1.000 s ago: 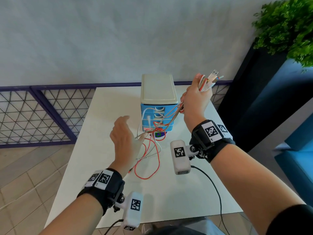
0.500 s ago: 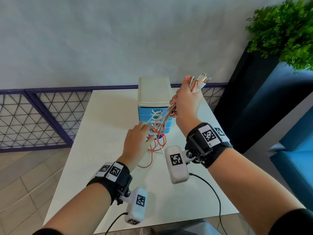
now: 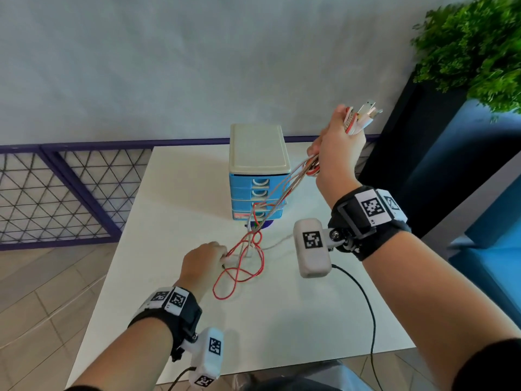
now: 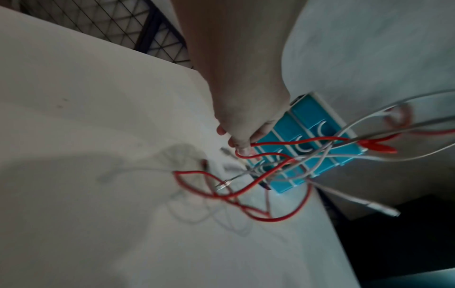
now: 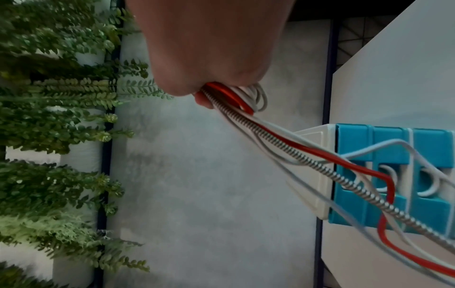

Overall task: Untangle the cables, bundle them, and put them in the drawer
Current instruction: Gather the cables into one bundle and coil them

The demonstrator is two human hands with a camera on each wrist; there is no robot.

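My right hand (image 3: 337, 153) is raised to the right of the blue drawer unit (image 3: 258, 176) and grips a bunch of cables (image 5: 236, 101): red, white and a metal-spring one, with plug ends (image 3: 366, 110) sticking out above the fist. The strands slope down past the drawer fronts to a loose tangle of red cable (image 3: 239, 266) and white cable on the white table (image 3: 174, 210). My left hand (image 3: 207, 259) is low by the tangle, and its fingertips (image 4: 242, 147) pinch the red cable (image 4: 283, 144). All the drawers look closed.
A purple lattice fence (image 3: 56, 193) runs along the table's far and left sides. A green plant (image 3: 473, 49) on a dark stand is at the right, with a blue seat (image 3: 496, 249) below. A black cord (image 3: 366, 311) trails over the table's near right part.
My left hand came down from in front of the drawers to the tangle and took hold of the red cable. My right hand stayed raised with its bunch.
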